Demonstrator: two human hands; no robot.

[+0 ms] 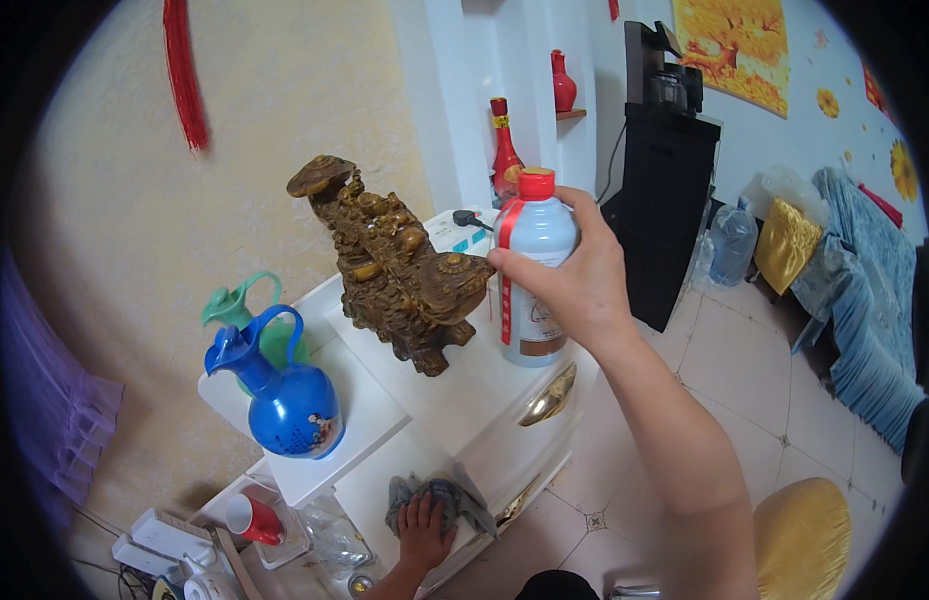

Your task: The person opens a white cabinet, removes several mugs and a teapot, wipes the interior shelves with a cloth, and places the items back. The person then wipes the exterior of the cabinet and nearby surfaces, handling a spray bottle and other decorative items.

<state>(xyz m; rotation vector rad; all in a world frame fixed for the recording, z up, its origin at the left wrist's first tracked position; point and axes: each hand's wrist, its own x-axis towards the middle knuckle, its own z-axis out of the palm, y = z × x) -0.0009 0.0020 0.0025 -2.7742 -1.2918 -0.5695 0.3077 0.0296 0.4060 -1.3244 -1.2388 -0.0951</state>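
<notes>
My right hand point(577, 281) is wrapped around a pale bottle point(537, 240) with a red cap and a red band, upright at the right part of the white cabinet top point(442, 390). Low in the view, my left hand point(425, 529) presses down on a crumpled grey cloth point(453, 502) on the white surface. Left of the bottle stands a brown carved toad figurine point(404, 262); its tip comes close to my right thumb. A blue pitcher point(296, 409) and a green pitcher point(284, 341) stand farther left.
A power strip point(464, 238) with a black plug lies behind the bottle. Red bottles point(503, 157) stand in the wall niche. At lower left are a red mug point(256, 519), plastic wrapping point(333, 536) and white boxes point(168, 532). A black cabinet point(663, 210) stands at right, a yellow cushioned seat point(802, 540) lower right.
</notes>
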